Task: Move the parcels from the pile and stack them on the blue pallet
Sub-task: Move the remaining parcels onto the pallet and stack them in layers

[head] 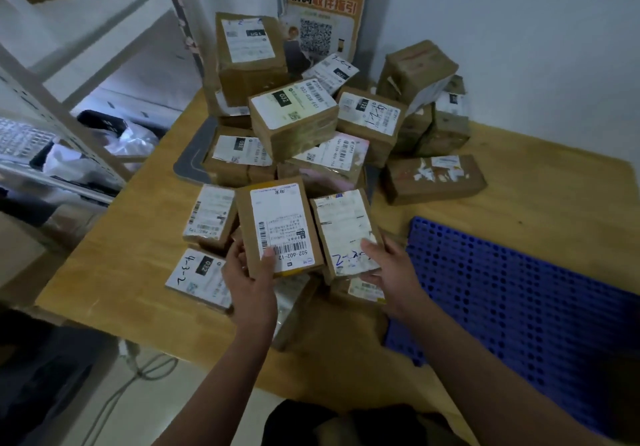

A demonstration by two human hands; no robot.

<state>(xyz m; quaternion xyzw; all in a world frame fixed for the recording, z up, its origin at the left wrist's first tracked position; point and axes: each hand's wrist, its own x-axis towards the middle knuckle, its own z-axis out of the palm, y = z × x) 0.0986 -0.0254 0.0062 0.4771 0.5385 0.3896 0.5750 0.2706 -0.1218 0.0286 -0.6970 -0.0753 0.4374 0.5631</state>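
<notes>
A pile of several brown cardboard parcels (294, 123) with white labels covers the middle of a wooden table (519, 196). My left hand (251, 279) grips the near end of a labelled parcel (278, 223), thumb on its label. Beside it, my right hand (391, 272) holds the near end of a second parcel (346, 230) with a worn label, thumb on top. A blue perforated pallet (519, 307) lies flat at the right front of the table with nothing on it.
A metal shelving rack (69, 74) stands to the left with bags under it. An orange poster (322, 19) leans on the wall behind the pile. One long parcel (433, 178) lies apart, behind the pallet. A cable (138, 373) hangs below the table's front edge.
</notes>
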